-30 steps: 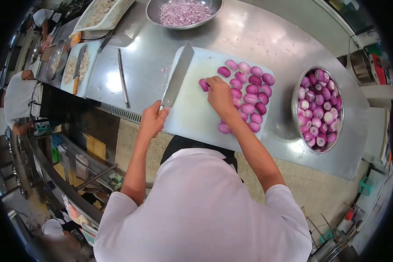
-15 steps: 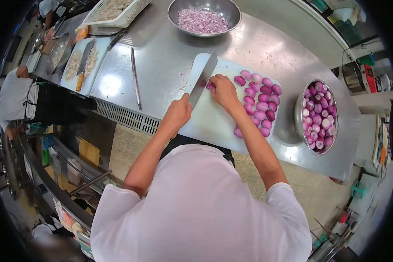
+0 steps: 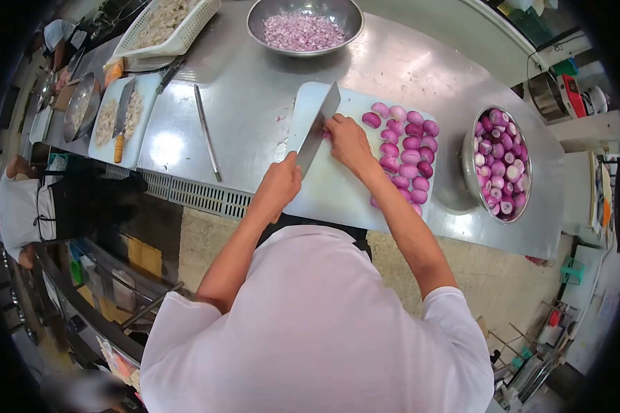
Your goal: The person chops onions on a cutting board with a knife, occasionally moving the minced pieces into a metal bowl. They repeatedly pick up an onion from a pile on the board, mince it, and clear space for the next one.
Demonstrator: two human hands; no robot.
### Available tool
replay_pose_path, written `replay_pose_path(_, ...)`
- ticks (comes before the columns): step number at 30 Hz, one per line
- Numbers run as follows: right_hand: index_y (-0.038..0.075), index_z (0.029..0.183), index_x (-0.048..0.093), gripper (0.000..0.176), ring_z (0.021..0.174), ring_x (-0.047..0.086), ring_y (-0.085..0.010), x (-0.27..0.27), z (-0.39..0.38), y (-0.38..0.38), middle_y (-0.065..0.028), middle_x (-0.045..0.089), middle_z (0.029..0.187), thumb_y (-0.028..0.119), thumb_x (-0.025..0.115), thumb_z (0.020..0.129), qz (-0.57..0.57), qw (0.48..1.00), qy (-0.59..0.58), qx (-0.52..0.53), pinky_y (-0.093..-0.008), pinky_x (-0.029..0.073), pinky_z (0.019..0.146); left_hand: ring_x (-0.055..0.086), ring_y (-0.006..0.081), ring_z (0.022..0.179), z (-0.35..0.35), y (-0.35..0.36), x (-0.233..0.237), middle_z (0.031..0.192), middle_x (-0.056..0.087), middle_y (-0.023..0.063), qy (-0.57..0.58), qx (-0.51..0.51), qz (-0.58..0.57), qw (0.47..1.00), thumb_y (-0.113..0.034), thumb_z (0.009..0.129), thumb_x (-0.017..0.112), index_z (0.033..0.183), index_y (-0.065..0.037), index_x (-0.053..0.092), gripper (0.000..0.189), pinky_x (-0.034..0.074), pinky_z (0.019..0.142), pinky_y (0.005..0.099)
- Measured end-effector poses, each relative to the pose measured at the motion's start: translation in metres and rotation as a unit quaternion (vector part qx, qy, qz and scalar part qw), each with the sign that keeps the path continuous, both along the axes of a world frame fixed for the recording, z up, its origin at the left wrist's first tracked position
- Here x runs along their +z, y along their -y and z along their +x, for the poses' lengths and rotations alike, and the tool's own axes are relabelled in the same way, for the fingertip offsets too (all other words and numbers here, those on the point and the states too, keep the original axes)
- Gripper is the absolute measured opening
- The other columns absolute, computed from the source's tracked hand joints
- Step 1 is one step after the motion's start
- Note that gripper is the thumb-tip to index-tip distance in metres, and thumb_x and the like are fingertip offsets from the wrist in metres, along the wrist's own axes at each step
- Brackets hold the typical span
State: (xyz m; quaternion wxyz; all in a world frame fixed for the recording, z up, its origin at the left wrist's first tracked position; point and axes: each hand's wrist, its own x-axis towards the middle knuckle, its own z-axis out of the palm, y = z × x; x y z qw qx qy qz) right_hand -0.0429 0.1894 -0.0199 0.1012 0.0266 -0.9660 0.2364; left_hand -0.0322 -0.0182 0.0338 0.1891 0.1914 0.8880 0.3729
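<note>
My left hand (image 3: pixel 280 184) is closed round the handle of a cleaver-like knife (image 3: pixel 318 131), whose broad blade slants up and away over the left part of a white cutting board (image 3: pixel 324 189). Beside the blade, the bent fingers of my right hand (image 3: pixel 346 140) press on a small purple onion piece (image 3: pixel 326 135), mostly hidden under the fingertips. Rows of peeled purple onions (image 3: pixel 410 156) lie on the board's right side, next to my right forearm.
Beyond the board stands a metal bowl of chopped onion (image 3: pixel 255 29). Whole onions fill another bowl (image 3: pixel 470 172) at right. A steel rod (image 3: pixel 207 134), a second board (image 3: pixel 138 138) with a knife (image 3: pixel 123 113), and a white basket (image 3: pixel 186 38) are at left. A person (image 3: pixel 24 206) stands far left.
The whole view has shifted slightly, with the table items appearing further left and a little higher. My hands keep nearly the same hold on the knife and onion piece.
</note>
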Motion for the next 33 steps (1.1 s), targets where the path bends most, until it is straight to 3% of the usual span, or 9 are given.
replay_pose_path(1, 0.003, 0.093, 0.064, 0.026, 0.087, 0.060, -0.0360, -0.001, 0.001, 0.000, -0.0132, 0.060, 0.096, -0.009, 0.060, 0.070, 0.003, 1.000, -0.004, -0.001, -0.0464, 0.052, 0.074, 0.060, 0.0518, 0.070, 0.000, -0.004, 0.004, 0.068, 0.060, 0.0312, 0.075, 0.008, -0.003, 0.997, -0.011, 0.095, 0.049, 0.097, 0.005, 0.050, 0.017, 0.046, 0.061, 0.0562)
replay_pose_path(4, 0.003, 0.095, 0.064, 0.026, 0.088, 0.059, -0.0360, -0.001, 0.004, -0.002, -0.0130, 0.060, 0.095, -0.009, 0.060, 0.071, -0.017, 1.000, -0.007, -0.001, -0.0463, 0.052, 0.074, 0.061, 0.0516, 0.072, 0.002, 0.004, 0.004, 0.070, 0.061, 0.0316, 0.018, -0.014, -0.020, 1.000, -0.012, 0.095, 0.049, 0.100, 0.005, 0.050, 0.018, 0.046, 0.063, 0.0570)
replay_pose_path(14, 0.004, 0.094, 0.063, 0.022, 0.088, 0.058, -0.0362, -0.005, 0.011, 0.000, -0.0127, 0.059, 0.094, -0.006, 0.060, 0.074, -0.073, 0.997, -0.017, -0.016, -0.0466, 0.051, 0.075, 0.062, 0.0515, 0.078, 0.009, -0.002, -0.006, 0.075, 0.061, 0.0334, 0.015, -0.005, -0.054, 0.998, -0.011, 0.094, 0.050, 0.102, 0.005, 0.051, 0.018, 0.047, 0.066, 0.0575)
replay_pose_path(17, 0.004, 0.092, 0.062, 0.019, 0.088, 0.058, -0.0357, -0.011, 0.008, -0.008, -0.0126, 0.059, 0.094, -0.005, 0.059, 0.076, -0.057, 0.997, -0.042, -0.012, -0.0468, 0.050, 0.074, 0.062, 0.0507, 0.078, 0.002, -0.008, 0.007, 0.075, 0.061, 0.0332, 0.027, -0.028, -0.055, 0.998, -0.010, 0.093, 0.051, 0.101, 0.006, 0.051, 0.017, 0.047, 0.066, 0.0571)
replay_pose_path(20, 0.004, 0.091, 0.062, 0.016, 0.087, 0.058, -0.0355, -0.009, 0.008, -0.003, -0.0129, 0.059, 0.094, -0.003, 0.058, 0.078, -0.090, 0.995, -0.048, -0.025, -0.0468, 0.050, 0.074, 0.062, 0.0508, 0.077, 0.007, -0.007, 0.008, 0.074, 0.062, 0.0327, -0.036, -0.027, -0.072, 0.996, -0.009, 0.093, 0.052, 0.098, 0.006, 0.050, 0.016, 0.048, 0.065, 0.0566)
replay_pose_path(23, 0.004, 0.089, 0.061, 0.013, 0.087, 0.058, -0.0354, -0.012, 0.012, -0.004, -0.0133, 0.059, 0.092, -0.002, 0.058, 0.079, -0.101, 0.993, -0.065, -0.023, -0.0466, 0.049, 0.073, 0.062, 0.0511, 0.076, 0.006, -0.011, 0.001, 0.073, 0.062, 0.0319, 0.003, -0.030, -0.051, 0.998, -0.008, 0.092, 0.052, 0.097, 0.005, 0.050, 0.014, 0.047, 0.065, 0.0566)
replay_pose_path(25, 0.004, 0.087, 0.061, 0.010, 0.086, 0.058, -0.0356, -0.014, 0.014, -0.004, -0.0134, 0.059, 0.090, -0.001, 0.059, 0.079, -0.113, 0.989, -0.087, -0.034, -0.0463, 0.049, 0.073, 0.061, 0.0514, 0.074, 0.009, -0.011, 0.027, 0.072, 0.062, 0.0309, -0.020, -0.038, -0.074, 0.996, -0.007, 0.092, 0.052, 0.099, 0.005, 0.051, 0.014, 0.047, 0.065, 0.0572)
replay_pose_path(29, 0.004, 0.087, 0.061, 0.009, 0.085, 0.058, -0.0359, -0.017, 0.018, -0.001, -0.0136, 0.059, 0.088, -0.001, 0.059, 0.079, -0.140, 0.986, -0.083, -0.045, -0.0460, 0.049, 0.074, 0.062, 0.0506, 0.072, 0.013, -0.007, -0.001, 0.071, 0.062, 0.0304, -0.058, -0.055, -0.102, 0.992, -0.006, 0.091, 0.051, 0.100, 0.006, 0.052, 0.015, 0.047, 0.065, 0.0570)
replay_pose_path(33, 0.003, 0.087, 0.061, 0.009, 0.086, 0.058, -0.0363, -0.018, 0.022, -0.002, -0.0143, 0.059, 0.088, 0.000, 0.060, 0.080, -0.143, 0.982, -0.105, -0.056, -0.0466, 0.049, 0.074, 0.061, 0.0495, 0.070, 0.017, -0.009, 0.015, 0.069, 0.060, 0.0304, -0.076, -0.072, -0.081, 0.991, -0.004, 0.090, 0.052, 0.101, 0.006, 0.052, 0.016, 0.047, 0.063, 0.0562)
